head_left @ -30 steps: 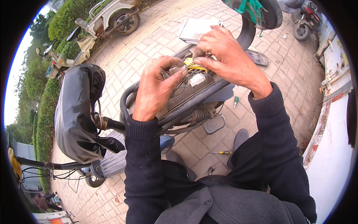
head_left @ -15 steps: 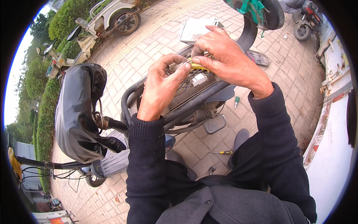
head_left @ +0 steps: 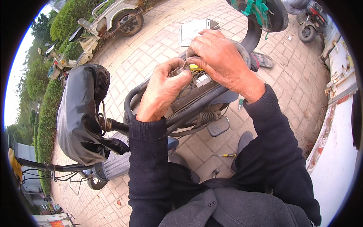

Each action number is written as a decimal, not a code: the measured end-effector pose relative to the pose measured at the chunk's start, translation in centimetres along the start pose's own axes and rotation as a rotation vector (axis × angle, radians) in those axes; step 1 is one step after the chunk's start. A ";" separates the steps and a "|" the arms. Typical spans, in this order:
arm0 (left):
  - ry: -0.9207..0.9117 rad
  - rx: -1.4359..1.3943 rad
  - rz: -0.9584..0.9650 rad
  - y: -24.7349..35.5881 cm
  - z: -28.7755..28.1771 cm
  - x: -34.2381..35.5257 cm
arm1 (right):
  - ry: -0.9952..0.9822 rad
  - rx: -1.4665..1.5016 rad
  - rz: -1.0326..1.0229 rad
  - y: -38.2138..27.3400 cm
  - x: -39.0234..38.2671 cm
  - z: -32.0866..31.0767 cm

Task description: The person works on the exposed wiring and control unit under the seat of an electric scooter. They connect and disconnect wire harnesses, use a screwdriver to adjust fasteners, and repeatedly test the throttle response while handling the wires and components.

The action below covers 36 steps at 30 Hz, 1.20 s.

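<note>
Over the opened frame of a scooter (head_left: 193, 108), both hands work at a bundle of thin wires (head_left: 184, 90). My left hand (head_left: 162, 86) pinches wires or a small part between thumb and fingers; exactly which is hidden. My right hand (head_left: 223, 64) is curled close beside it, thumb and forefinger closed on a wire. Below their fingertips are a yellow component (head_left: 194, 67) and a white connector (head_left: 203, 80). A silver metal box (head_left: 189, 34) sits just beyond the hands.
A black-covered seat (head_left: 81, 109) is at left. On the paving lie a green-handled tool (head_left: 240, 104) and a yellow-handled screwdriver (head_left: 228, 155). A white metal panel (head_left: 332, 159) borders the right. Parked vehicles (head_left: 124, 20) stand by a hedge (head_left: 47, 113).
My right hand has shifted slightly left, with its fingers more curled. My left hand has moved slightly right since the first frame, its fingertips staying next to the right ones.
</note>
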<state>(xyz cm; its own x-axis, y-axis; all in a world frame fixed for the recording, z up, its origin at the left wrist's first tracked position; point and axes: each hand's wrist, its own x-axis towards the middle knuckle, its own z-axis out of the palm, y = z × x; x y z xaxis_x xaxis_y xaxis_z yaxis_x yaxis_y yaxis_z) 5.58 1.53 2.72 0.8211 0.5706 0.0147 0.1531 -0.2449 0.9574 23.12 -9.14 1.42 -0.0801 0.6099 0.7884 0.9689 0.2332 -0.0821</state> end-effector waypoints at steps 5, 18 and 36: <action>0.008 -0.252 -0.014 0.0 -0.2 -0.4 | 0.074 0.110 0.041 0.4 0.0 -0.2; 0.116 -0.384 0.044 -0.3 0.4 -0.4 | -0.023 0.049 -0.042 -0.5 -0.1 -1.5; -0.069 -0.270 0.140 -1.5 -0.8 -0.1 | -0.077 -0.011 0.025 -0.2 -0.4 -2.8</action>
<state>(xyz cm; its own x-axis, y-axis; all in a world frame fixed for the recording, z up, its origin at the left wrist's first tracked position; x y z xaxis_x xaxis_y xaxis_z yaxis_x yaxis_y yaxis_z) 4.82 2.47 1.55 0.8608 0.4889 0.1410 -0.1080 -0.0952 0.9896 23.59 -11.58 2.82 -0.0730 0.6719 0.7371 0.9733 0.2093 -0.0943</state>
